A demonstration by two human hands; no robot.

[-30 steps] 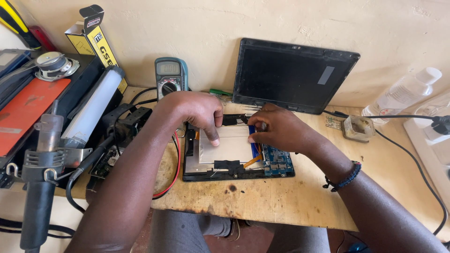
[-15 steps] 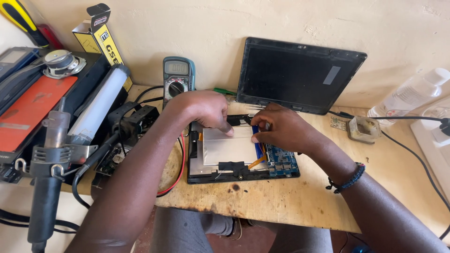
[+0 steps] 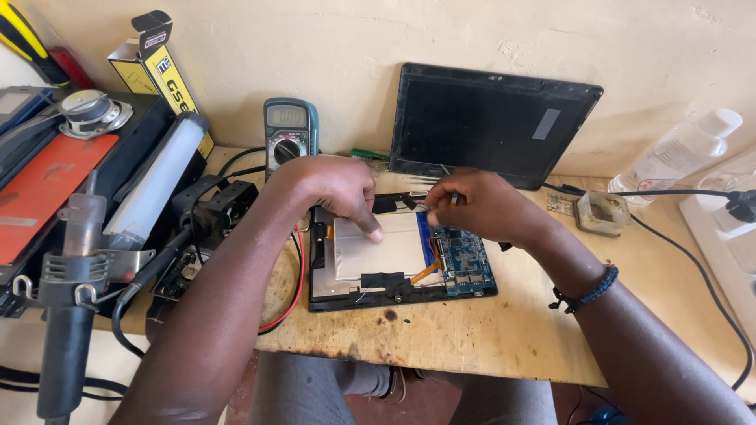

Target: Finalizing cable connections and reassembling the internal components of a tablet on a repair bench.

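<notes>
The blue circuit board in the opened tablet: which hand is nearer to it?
Right. The right hand hovers just above the blue circuit board at its top edge; the left hand rests farther left, fingers on the silver battery.

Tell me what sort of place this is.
Probably a small electronics repair bench: an opened tablet lies under both hands, a multimeter stands by the wall, and a hot-air tool sits at the left.

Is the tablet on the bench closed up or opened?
Opened: the tablet lies back cover off, silver battery and blue circuit board exposed.
</notes>
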